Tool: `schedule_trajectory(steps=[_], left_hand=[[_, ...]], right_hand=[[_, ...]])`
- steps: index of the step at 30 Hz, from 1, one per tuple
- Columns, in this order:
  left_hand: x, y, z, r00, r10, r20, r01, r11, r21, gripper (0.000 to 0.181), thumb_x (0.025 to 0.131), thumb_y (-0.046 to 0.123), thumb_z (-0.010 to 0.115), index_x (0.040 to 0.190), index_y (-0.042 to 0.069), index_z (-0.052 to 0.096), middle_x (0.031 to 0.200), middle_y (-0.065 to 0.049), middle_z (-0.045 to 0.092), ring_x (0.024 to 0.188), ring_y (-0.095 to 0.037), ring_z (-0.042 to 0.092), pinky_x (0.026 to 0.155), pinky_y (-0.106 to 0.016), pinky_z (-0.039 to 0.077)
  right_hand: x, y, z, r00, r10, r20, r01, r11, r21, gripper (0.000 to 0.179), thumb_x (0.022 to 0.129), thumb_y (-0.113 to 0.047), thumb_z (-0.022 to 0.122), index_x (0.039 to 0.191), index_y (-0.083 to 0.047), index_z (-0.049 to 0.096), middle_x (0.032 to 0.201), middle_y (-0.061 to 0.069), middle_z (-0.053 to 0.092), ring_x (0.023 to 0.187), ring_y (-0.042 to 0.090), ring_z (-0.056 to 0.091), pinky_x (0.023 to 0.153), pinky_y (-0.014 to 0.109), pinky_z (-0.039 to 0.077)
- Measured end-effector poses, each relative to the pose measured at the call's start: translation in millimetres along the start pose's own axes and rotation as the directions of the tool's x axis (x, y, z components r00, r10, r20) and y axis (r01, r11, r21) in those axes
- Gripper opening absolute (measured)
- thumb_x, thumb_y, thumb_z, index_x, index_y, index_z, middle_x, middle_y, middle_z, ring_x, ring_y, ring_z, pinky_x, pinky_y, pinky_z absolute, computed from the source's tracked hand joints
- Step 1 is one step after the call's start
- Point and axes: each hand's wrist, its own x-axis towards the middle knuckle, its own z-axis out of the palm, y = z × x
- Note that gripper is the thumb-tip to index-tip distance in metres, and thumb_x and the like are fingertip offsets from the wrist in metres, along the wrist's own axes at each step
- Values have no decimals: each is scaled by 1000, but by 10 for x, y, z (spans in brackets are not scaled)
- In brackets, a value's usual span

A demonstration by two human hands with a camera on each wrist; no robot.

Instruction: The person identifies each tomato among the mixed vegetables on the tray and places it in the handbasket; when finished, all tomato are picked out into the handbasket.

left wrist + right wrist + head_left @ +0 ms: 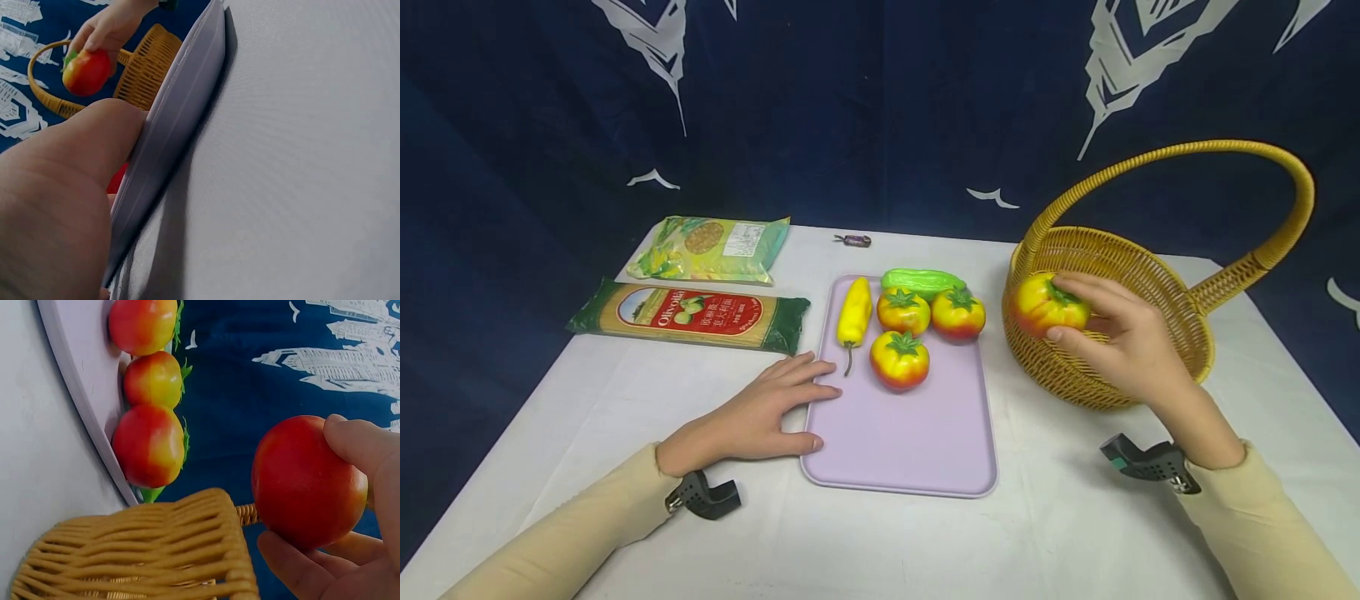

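Note:
My right hand (1127,337) grips a red and yellow toy tomato (1043,308) between thumb and fingers. It holds the tomato up over the left rim of a wicker basket (1045,371); the right wrist view shows the tomato (306,484) apart from the wickerwork. With fingers spread and fairly straight, my left hand (756,412) rests on the left edge of a lilac tray (902,450). On that tray lie three more tomatoes (900,362), a yellow pepper (853,312) with its stem toward me, and a light green cucumber-like vegetable (925,282) behind them.
Left of the tray lie a spaghetti packet (688,317) and, behind it, a yellow-green bag (711,250). A small dark wrapped sweet (853,241) sits near the table's back edge. The basket's tall handle (1180,150) arches above it. A dark blue curtain (880,108) hangs behind.

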Motion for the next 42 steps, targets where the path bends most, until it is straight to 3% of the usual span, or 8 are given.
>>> schedule_trajectory(steps=[9,11,17,21,24,29,38,42], left_hand=[[8,4,-2,1000,3,1,-3,1000,-4,57,84,37,75,137,21,64,160,-6,46,154,-40,30,123,-65,25],[12,2,2,1000,4,2,-4,1000,-8,57,84,37,75,138,21,64,160,-6,46,154,-40,29,124,-65,25],[13,-12,10,1000,1,0,-1,1000,-6,57,84,37,75,138,21,64,160,-6,45,154,-40,29,124,-65,25],[9,-19,5,1000,-12,3,12,1000,-14,57,84,37,75,138,22,64,161,-5,45,155,-39,28,124,-65,23],[7,-23,5,1000,-15,4,15,1000,-21,57,85,38,75,138,22,64,161,-5,45,155,-39,27,124,-66,22],[6,-18,5,1000,-9,-1,9,1000,-23,57,84,37,75,138,22,64,161,-5,45,155,-39,28,124,-66,22],[14,-15,11,1000,-19,-2,19,1000,-20,57,84,38,75,138,23,64,161,-4,44,155,-38,27,125,-65,21],[11,-13,14,1000,-21,-2,21,1000,-16,57,84,38,75,138,23,64,161,-4,44,155,-38,27,125,-66,22]], right_hand=[[-5,78,-44,999,43,-15,-44,999,-9,62,72,16,80,131,2,67,133,-27,57,111,-13,57,78,-1,49],[-11,102,-66,998,57,-18,-58,997,-44,61,74,13,81,131,0,67,134,-20,60,111,-15,55,78,-2,48],[-6,197,-134,996,87,13,-86,991,-107,58,78,9,80,133,0,65,133,20,65,109,-19,50,78,-3,46],[9,273,-166,989,132,59,-122,982,-146,55,82,4,78,135,0,63,133,24,64,108,-21,46,77,-6,43],[30,322,-181,980,174,95,-155,971,-184,54,85,-1,78,136,-1,62,135,23,63,109,-8,51,76,-8,40],[77,381,-198,968,204,145,-168,959,-228,53,88,-7,78,137,0,61,134,27,62,109,32,59,76,-8,37],[141,451,-152,938,259,228,-185,935,-303,51,90,-19,77,136,-3,62,128,27,66,98,36,62,72,17,42],[143,483,-113,929,276,248,-192,929,-317,50,91,-21,76,136,-3,63,125,26,68,91,33,61,70,23,43]])
